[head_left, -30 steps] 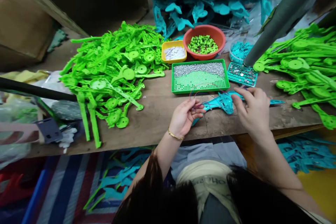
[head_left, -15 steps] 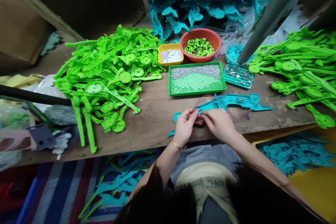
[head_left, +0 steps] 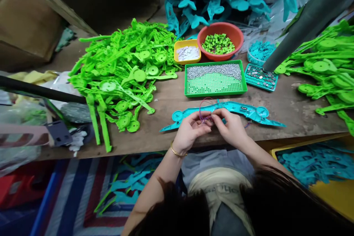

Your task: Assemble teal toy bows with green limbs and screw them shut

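Observation:
A long turquoise plastic shell lies along the table's front, with a round cup near each end and a small metal piece set in its right half. Thin red and purple wires loop up from its middle. My left hand, a gold bangle on its wrist, holds the wires in curled fingers, its thumb a little apart. Opposite it, my right hand pinches the wires between thumb and forefinger. Both hands are just in front of the shell and cover part of its near edge. The wire ends are too small to make out.
Behind the shell sit a green tray of screws, a turquoise tray of metal discs, a yellow tub and a red bowl. Green parts heap at left, more at right. A grey post slants at right.
The shell has turned clockwise and lies more level, its left end farther from the table edge. My left thumb has moved off the fingertips, and the wire loop stands higher. The view has shifted slightly.

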Motion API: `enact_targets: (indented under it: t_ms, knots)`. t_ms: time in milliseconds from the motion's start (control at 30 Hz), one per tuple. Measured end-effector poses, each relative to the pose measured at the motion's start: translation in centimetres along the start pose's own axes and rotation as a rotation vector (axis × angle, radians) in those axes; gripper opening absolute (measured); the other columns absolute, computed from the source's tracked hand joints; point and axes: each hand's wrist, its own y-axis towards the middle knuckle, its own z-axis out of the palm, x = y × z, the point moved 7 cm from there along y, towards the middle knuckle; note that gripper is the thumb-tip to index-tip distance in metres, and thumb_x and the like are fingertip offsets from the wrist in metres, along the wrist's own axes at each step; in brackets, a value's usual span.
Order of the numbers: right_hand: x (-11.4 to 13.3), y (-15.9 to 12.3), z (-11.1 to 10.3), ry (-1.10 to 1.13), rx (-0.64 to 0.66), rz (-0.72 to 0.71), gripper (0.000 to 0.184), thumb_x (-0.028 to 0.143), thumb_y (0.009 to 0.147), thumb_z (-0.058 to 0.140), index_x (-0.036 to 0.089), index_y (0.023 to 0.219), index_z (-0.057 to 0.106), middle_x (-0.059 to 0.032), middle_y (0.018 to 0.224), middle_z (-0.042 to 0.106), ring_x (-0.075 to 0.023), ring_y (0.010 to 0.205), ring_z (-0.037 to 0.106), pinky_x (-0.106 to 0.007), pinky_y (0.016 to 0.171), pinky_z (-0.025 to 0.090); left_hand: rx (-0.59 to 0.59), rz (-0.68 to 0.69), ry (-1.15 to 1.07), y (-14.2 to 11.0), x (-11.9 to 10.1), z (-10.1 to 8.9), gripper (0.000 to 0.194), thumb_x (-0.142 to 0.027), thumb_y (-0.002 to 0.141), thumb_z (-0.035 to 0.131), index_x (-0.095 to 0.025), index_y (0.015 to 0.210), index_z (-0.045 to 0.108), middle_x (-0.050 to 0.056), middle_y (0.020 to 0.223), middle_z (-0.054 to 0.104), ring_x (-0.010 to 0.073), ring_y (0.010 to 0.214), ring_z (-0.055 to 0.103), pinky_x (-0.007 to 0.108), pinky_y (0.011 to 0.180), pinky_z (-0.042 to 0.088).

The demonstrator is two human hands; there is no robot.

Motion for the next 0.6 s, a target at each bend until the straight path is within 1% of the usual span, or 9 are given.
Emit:
enact_targets:
  t_ms: [67, 133, 200, 267, 333, 367, 433, 533, 600]
  knots:
    - [-0.3, -0.1, -0.4, 0.032, -0.014, 0.015, 0.016, 0.032, 0.092, 0.048, 0.022, 0.09, 0.06, -0.0021, 0.082, 0.07, -0.0153, 0.073, 0.065, -0.026, 0.065, 0.045, -0.013, 0.041, 0.022, 0.1, 0.1, 0.4, 0.047, -0.022, 0.059, 0.087, -0.019, 0.103, 0.07, 0.003, 0.086, 0.071, 0.0134, 0.078, 0.066, 0.025, 0.074, 0.055]
    - [-0.4, -0.1, -0.3, 0.04, -0.01, 0.009, 0.015, 0.032, 0.092, 0.048, 0.022, 0.09, 0.059, -0.0019, 0.082, 0.07, -0.015, 0.073, 0.064, -0.026, 0.063, 0.045, -0.1, 0.1, 0.104, 0.2, 0.1, 0.3, 0.032, -0.027, 0.068, 0.082, -0.019, 0.097, 0.072, 0.003, 0.088, 0.071, 0.0134, 0.076, 0.066, 0.025, 0.071, 0.055]
    - [-0.3, -0.2, -0.4, 0.037, -0.012, -0.007, 0.015, 0.032, 0.092, 0.048, 0.022, 0.09, 0.059, -0.0018, 0.081, 0.069, -0.0148, 0.072, 0.064, -0.026, 0.063, 0.046, -0.206, 0.177, 0.225, 0.3, -0.2, -0.1, 0.019, -0.031, 0.075, 0.075, -0.018, 0.089, 0.072, 0.003, 0.085, 0.071, 0.0129, 0.074, 0.065, 0.025, 0.069, 0.054]
    - [-0.3, -0.2, -0.9, 0.037, -0.045, -0.022, 0.015, 0.031, 0.093, 0.048, 0.022, 0.091, 0.059, -0.0019, 0.081, 0.068, -0.0148, 0.073, 0.064, -0.027, 0.066, 0.047, -0.27, 0.24, 0.343, 0.3, -0.6, -0.5, 0.017, -0.033, 0.077, 0.074, -0.017, 0.082, 0.07, 0.002, 0.08, 0.069, 0.0123, 0.072, 0.063, 0.024, 0.069, 0.053]
    - [-0.4, -0.2, -2.3, 0.035, -0.118, -0.017, 0.014, 0.031, 0.093, 0.048, 0.021, 0.093, 0.058, -0.002, 0.081, 0.067, -0.0148, 0.074, 0.063, -0.028, 0.068, 0.048, -0.284, 0.244, 0.411, 0.4, -0.9, -0.8, 0.018, -0.033, 0.076, 0.074, -0.017, 0.081, 0.069, 0.001, 0.078, 0.069, 0.0116, 0.071, 0.062, 0.023, 0.069, 0.052]
    - [-0.6, -0.2, -3.4, 0.024, -0.172, -0.01, 0.014, 0.031, 0.093, 0.048, 0.021, 0.094, 0.058, -0.0022, 0.082, 0.067, -0.0149, 0.074, 0.063, -0.028, 0.068, 0.048, -0.286, 0.225, 0.414, 0.5, -1.0, -1.0, 0.019, -0.034, 0.076, 0.074, -0.016, 0.08, 0.068, 0.001, 0.077, 0.069, 0.0115, 0.07, 0.062, 0.023, 0.068, 0.051]
    - [-1.0, -0.3, -6.2, 0.003, -0.318, 0.015, 0.013, 0.031, 0.092, 0.05, 0.022, 0.094, 0.058, -0.0022, 0.081, 0.065, -0.0146, 0.072, 0.062, -0.029, 0.067, 0.048, -0.316, 0.182, 0.359, 0.7, -1.3, -1.6, 0.022, -0.036, 0.075, 0.074, -0.016, 0.08, 0.066, 0.002, 0.075, 0.07, 0.0111, 0.065, 0.063, 0.021, 0.06, 0.05]
    - [-2.2, -0.5, -11.2, 0.071, -0.549, 0.043, 0.012, 0.033, 0.09, 0.054, 0.022, 0.093, 0.058, -0.0007, 0.073, 0.062, -0.014, 0.064, 0.059, -0.03, 0.06, 0.047, -0.35, 0.147, 0.2, 1.0, -2.2, -2.2, 0.026, -0.037, 0.072, 0.076, -0.016, 0.08, 0.063, 0.003, 0.073, 0.07, 0.0114, 0.061, 0.064, 0.019, 0.051, 0.046]
    - [-3.5, -1.0, -14.7, 0.131, -0.702, 0.042, 0.012, 0.033, 0.087, 0.059, 0.022, 0.09, 0.057, -0.0001, 0.068, 0.058, -0.0145, 0.059, 0.058, -0.031, 0.056, 0.046, -0.344, 0.141, 0.107, 1.4, -2.7, -2.1, 0.027, -0.036, 0.07, 0.077, -0.016, 0.079, 0.063, 0.002, 0.073, 0.071, 0.0119, 0.062, 0.065, 0.019, 0.051, 0.047]
